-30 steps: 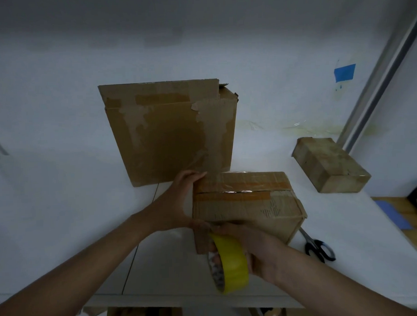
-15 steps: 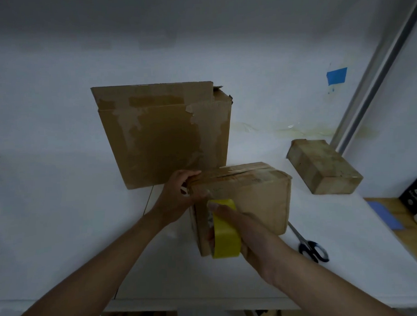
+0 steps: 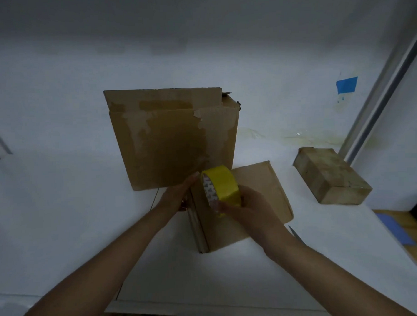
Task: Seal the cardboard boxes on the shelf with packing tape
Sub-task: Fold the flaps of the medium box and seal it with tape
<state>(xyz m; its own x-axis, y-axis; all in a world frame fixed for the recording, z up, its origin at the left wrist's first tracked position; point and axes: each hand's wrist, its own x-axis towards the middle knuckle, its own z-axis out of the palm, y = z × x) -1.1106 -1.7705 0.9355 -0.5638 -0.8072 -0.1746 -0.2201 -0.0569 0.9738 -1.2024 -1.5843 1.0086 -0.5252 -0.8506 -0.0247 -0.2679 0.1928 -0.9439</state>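
On my feed the small box [image 3: 263, 198] sits near the middle of the white shelf [image 3: 63, 222], lying at a slant with one long edge toward me, just in front of the big box's lower right corner. The yellow tape roll [image 3: 224, 185] is held over the small box's far left corner, its printed inner core facing left. My right hand [image 3: 252, 210] grips the roll from below and behind, with the fingers curled round its rim. My left hand [image 3: 175, 196] lies along the small box's left side, fingers straight and together, tips reaching up beside the roll; I cannot tell how firmly it presses. The big box [image 3: 169, 140] stands upright behind them, its front scarred with pale torn patches and its back flap raised. A third box [image 3: 328, 175], low and worn, rests well apart at the right, near a slanted metal post [image 3: 380, 90]. A blade tip [image 3: 293, 231] shows beside my right forearm, the rest hidden. A patch of blue tape [image 3: 346, 85] is stuck on the back wall.
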